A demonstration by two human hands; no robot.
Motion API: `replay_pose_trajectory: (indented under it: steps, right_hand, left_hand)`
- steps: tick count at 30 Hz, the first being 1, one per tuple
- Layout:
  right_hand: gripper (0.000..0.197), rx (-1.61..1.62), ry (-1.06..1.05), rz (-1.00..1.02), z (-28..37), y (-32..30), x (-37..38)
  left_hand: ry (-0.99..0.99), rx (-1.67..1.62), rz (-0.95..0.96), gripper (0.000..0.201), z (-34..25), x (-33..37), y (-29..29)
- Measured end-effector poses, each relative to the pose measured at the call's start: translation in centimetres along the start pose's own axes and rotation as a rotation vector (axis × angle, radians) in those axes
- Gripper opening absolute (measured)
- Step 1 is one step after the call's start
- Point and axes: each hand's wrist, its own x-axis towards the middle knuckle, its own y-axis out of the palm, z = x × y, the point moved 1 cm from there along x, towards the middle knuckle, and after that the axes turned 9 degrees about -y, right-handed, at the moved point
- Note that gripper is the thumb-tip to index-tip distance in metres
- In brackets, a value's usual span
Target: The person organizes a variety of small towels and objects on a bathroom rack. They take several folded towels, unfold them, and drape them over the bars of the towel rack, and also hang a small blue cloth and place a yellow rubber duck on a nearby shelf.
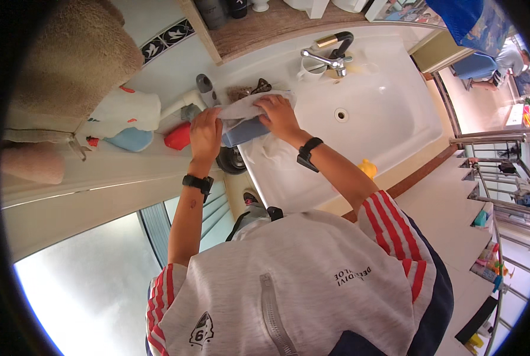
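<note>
At the left end of the white sink, a thin white cloth (241, 109) stretches between my two hands. My left hand (205, 135) pinches its left end, fingers pointing away from me. The fingers of my right hand (278, 116) are curled onto the cloth's right part. Directly under the cloth is a blue-grey box-like thing (245, 132), partly hidden by it and by my right hand. Just beyond the cloth lie a dark hair clip (261, 86) and a grey bottle-like thing (205, 88).
The sink basin (389, 118) reaches right, with a chrome faucet (330, 59) and a white cup (310, 70) behind. A yellow toy-like thing (368, 168) sits on the near rim. Left are a red container (179, 137) and hanging brown towel (78, 59). Another person (510, 62) is far right.
</note>
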Motion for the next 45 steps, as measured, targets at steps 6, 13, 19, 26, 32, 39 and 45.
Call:
replay_pose_trajectory:
  steps: [6, 13, 19, 26, 32, 39, 45]
  right_hand:
    - [0.026, 0.283, -0.024, -0.117, 2.8, -5.1, 0.8]
    - [0.016, 0.573, 0.136, -0.16, 5.8, -9.6, 0.0]
    - [0.02, 0.424, 0.244, -0.021, 7.4, -11.9, -0.7]
    - [0.022, 0.391, 0.129, -0.092, 9.3, -13.0, -1.0]
    - [0.024, 0.448, 0.048, 0.11, 12.1, -12.6, -0.1]
    - [0.05, 0.577, -0.273, 0.057, 18.9, -13.4, 7.0]
    - [0.032, 0.473, -0.524, 0.128, 27.9, -20.0, 16.0]
  left_hand:
    - [-0.316, -0.323, -0.068, 0.022, -3.3, 0.3, -5.8]
    - [-0.204, -0.442, -0.122, 0.019, -3.5, -0.7, -7.1]
    - [-0.118, -0.423, 0.109, 0.027, -4.0, -2.3, -11.3]
    - [-0.196, -0.391, 0.137, 0.038, 3.0, -6.2, -12.0]
    - [-0.511, -1.032, -0.131, 0.015, -0.1, -6.9, -16.6]
    - [-0.136, -0.489, -0.381, 0.018, -6.2, -4.2, -23.9]
    - [0.124, -0.291, -0.604, 0.031, -7.2, -2.2, -27.4]
